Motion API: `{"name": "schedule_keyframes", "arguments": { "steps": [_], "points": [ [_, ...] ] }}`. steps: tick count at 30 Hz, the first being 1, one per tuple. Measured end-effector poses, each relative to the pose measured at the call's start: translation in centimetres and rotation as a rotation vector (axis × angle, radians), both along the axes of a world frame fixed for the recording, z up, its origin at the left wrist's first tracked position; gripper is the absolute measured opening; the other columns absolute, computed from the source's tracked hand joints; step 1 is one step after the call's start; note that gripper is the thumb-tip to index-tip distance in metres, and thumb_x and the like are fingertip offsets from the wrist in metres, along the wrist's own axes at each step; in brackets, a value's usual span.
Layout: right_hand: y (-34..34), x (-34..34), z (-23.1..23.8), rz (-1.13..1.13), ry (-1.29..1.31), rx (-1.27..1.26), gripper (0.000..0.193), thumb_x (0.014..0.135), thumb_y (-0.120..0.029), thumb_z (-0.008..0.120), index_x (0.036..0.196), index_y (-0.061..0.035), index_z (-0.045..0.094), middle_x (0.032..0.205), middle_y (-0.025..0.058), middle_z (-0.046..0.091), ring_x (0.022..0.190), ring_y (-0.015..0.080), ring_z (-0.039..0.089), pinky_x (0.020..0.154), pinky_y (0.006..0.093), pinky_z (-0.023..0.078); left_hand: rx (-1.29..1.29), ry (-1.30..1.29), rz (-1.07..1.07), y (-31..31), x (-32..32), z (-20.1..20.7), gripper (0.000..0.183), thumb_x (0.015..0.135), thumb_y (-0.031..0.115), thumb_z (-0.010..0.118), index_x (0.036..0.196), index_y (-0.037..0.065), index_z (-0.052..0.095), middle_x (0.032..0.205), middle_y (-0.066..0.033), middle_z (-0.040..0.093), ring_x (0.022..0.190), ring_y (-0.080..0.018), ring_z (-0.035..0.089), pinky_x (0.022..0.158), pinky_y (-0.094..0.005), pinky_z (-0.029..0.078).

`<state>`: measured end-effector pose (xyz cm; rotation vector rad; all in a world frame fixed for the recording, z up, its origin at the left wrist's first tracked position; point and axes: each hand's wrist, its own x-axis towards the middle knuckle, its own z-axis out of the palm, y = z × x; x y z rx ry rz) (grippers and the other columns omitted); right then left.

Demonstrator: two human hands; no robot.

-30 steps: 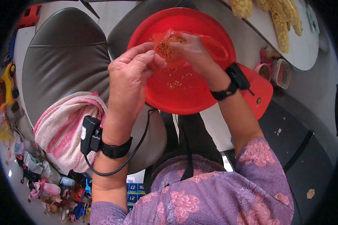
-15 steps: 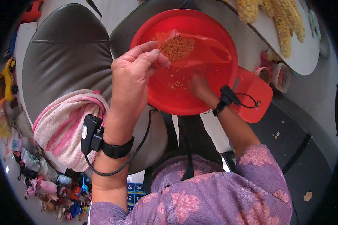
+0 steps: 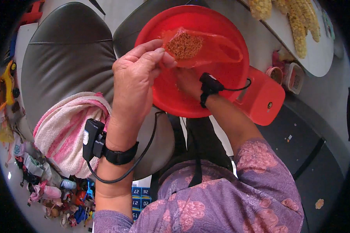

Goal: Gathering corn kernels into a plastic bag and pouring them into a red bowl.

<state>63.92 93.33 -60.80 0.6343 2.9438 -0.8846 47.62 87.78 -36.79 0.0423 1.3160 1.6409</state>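
Observation:
A wide red plastic basin (image 3: 165, 99) lies in front of me. Over it my left hand (image 3: 136, 73) pinches the edge of a thin, see-through red plastic bag (image 3: 221, 48). Small orange-brown grains (image 3: 184, 46) are heaped in the bag's left part, close to my fingertips. My right hand (image 3: 188, 83) reaches low into the basin, just below the bag. Its fingers are blurred and partly hidden, so their grip does not show. Each of my wrists carries a black strap with a small device and cable.
A dark padded chair (image 3: 70, 58) stands at left with a pink-and-white towel (image 3: 72, 132) on it. Corn cobs (image 3: 297, 35) lie on a white table (image 3: 322, 58) at far right. A red plastic container (image 3: 262, 97) sits beside the basin. Toys (image 3: 66, 198) clutter the lower left.
My right hand has moved left across the basin, toward the space under the bag, and now covers where loose kernels lay. My left hand keeps its hold on the bag.

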Motion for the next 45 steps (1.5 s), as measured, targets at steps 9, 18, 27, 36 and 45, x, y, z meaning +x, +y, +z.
{"name": "schedule_keyframes", "arguments": {
  "steps": [9,18,27,36,45],
  "points": [
    [-3.2,3.5,-2.9,0.067,-0.253,-0.096,0.028,0.086,-0.010,0.043,0.108,0.0002,0.056,0.106,0.0230,0.058,0.099,0.0380,0.055,0.086,0.0465,0.044,-0.008,-0.010,-0.004,0.0,-0.2,-0.3,0.030,0.086,0.006,0.055,0.110,-0.012,0.052,0.080,-0.0121,0.064,0.076,-0.0169,0.062,0.071,-0.0237,0.049],
    [-0.2,-0.6,-0.5,0.018,-0.090,-0.187,0.022,0.081,-0.008,0.047,0.096,-0.0002,0.061,0.099,0.0188,0.060,0.090,0.0354,0.057,0.079,0.0456,0.045,0.008,-0.037,0.021,0.3,-0.3,-0.3,0.030,0.087,0.006,0.055,0.110,-0.012,0.052,0.079,-0.0118,0.063,0.076,-0.0175,0.062,0.073,-0.0261,0.050],
    [-2.4,4.2,-1.9,0.302,-0.104,0.038,0.017,0.076,-0.009,0.053,0.089,-0.0069,0.063,0.098,0.0133,0.062,0.087,0.0312,0.059,0.077,0.0436,0.046,-0.013,-0.027,0.007,0.4,-0.3,-0.3,0.031,0.087,0.007,0.055,0.111,-0.012,0.051,0.079,-0.0120,0.064,0.076,-0.0179,0.063,0.072,-0.0260,0.050],
    [1.1,4.1,2.7,0.025,-0.572,-0.053,0.017,0.078,-0.012,0.052,0.084,-0.0049,0.066,0.088,0.0167,0.064,0.084,0.0343,0.061,0.073,0.0449,0.049,-0.008,0.003,-0.005,0.0,-0.3,-0.1,0.032,0.087,0.008,0.055,0.111,-0.013,0.051,0.079,-0.0121,0.063,0.076,-0.0178,0.063,0.071,-0.0262,0.050],
    [-2.9,2.9,-0.1,0.130,-0.448,-0.186,0.019,0.078,-0.013,0.051,0.082,0.0001,0.065,0.084,0.0220,0.064,0.081,0.0361,0.063,0.072,0.0461,0.050,0.004,-0.016,0.014,0.0,-0.5,0.2,0.031,0.087,0.008,0.055,0.110,-0.012,0.052,0.078,-0.0120,0.063,0.076,-0.0181,0.062,0.072,-0.0270,0.050]
  ]
}}
